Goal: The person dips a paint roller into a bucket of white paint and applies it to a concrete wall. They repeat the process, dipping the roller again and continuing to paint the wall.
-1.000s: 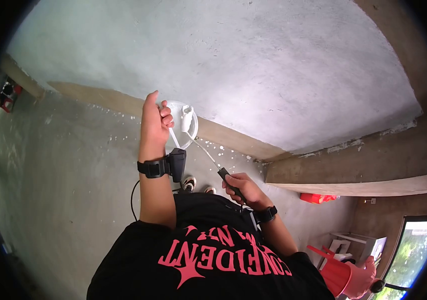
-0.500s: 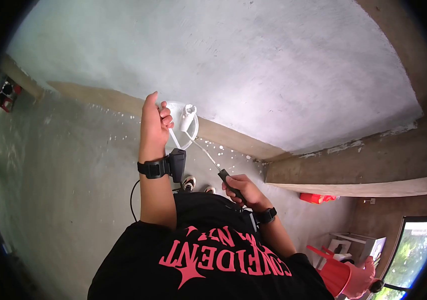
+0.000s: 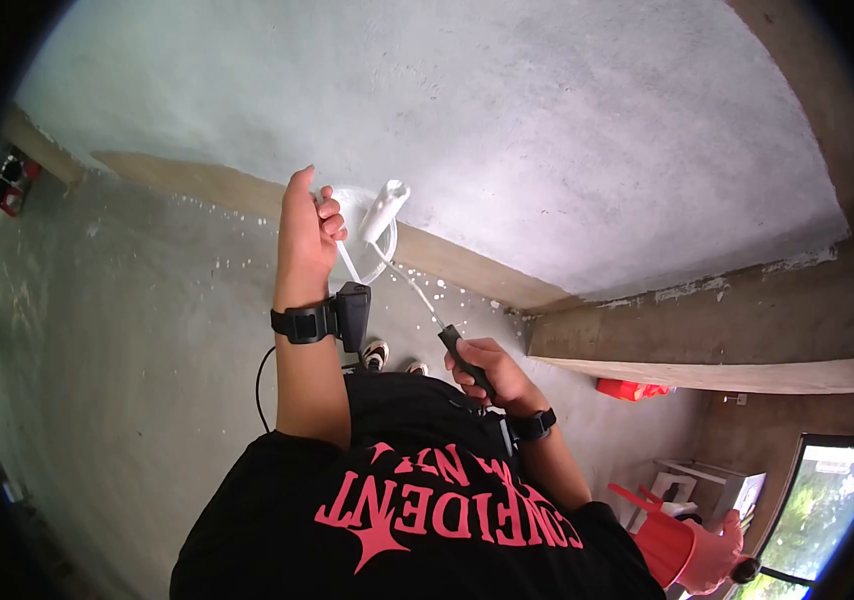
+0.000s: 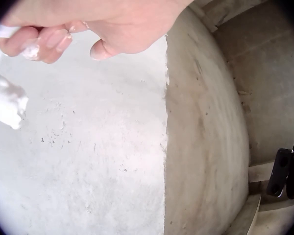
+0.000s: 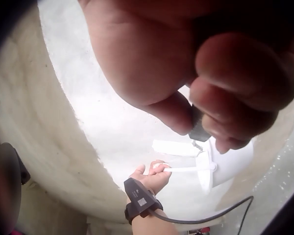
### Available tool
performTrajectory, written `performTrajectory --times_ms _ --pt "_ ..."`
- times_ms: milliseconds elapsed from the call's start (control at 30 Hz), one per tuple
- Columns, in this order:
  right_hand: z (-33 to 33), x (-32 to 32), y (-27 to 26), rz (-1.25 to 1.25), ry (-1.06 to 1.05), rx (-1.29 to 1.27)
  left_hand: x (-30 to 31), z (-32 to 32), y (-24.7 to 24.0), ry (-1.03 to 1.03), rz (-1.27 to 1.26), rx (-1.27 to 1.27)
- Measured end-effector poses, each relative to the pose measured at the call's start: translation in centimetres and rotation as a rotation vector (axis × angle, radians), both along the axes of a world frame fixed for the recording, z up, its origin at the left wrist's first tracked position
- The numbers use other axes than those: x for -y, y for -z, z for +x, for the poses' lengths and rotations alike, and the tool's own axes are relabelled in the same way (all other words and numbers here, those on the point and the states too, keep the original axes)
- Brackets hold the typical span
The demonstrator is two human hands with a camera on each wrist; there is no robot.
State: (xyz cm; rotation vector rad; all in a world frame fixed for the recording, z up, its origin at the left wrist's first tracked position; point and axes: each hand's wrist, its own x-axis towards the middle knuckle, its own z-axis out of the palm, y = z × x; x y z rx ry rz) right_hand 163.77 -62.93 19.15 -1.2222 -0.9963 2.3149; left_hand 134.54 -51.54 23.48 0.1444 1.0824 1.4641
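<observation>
In the head view my left hand has its fingers curled round the white handle of a white bucket, thumb pointing out. White paint specks the fingers in the left wrist view. My right hand grips the black grip of a paint roller, whose bent metal rod leads to a white, paint-covered roller sleeve. That sleeve is tilted and overlaps the bucket's rim in the head view. In the right wrist view the sleeve lies beside the bucket's mouth.
A wall, pale above with a bare brown strip along its bottom, rises in front. White drips dot the grey floor. A ledge juts out at right. Behind at right are a person in pink and a red chair.
The roller sleeve has come up from over the bucket towards the wall and to the right, tilting more. The left hand keeps hold of the bucket handle, its place nearly the same.
</observation>
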Motion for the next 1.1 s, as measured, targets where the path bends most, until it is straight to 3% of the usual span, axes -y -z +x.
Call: performTrajectory --times_ms 67,233,333,500,600,833,1100 --pt "0.2 -0.2 -0.1 -0.022 0.024 -0.137 0.0 -0.1 0.0 -0.001 0.001 0.002" --pt "0.6 -0.6 -0.5 -0.078 0.012 -0.187 -0.1 -0.1 0.2 0.011 -0.009 0.005" --pt "0.5 -0.9 -0.7 -0.071 0.009 -0.140 0.0 -0.1 0.1 0.012 -0.005 0.014" --pt "-0.3 -1.4 -1.7 0.193 -0.006 0.233 0.0 0.1 -0.1 0.022 0.004 0.016" --pt "-0.3 -1.9 -2.4 0.346 -0.007 0.272 0.0 0.0 -0.1 0.014 -0.006 0.022" --pt "-0.4 -3.0 -4.7 0.124 0.006 0.051 0.1 0.0 -0.1 -0.003 0.026 0.051" --pt "0.0 -4.0 -7.0 0.538 0.115 0.411 0.3 0.2 -0.3 -0.010 0.047 0.044"
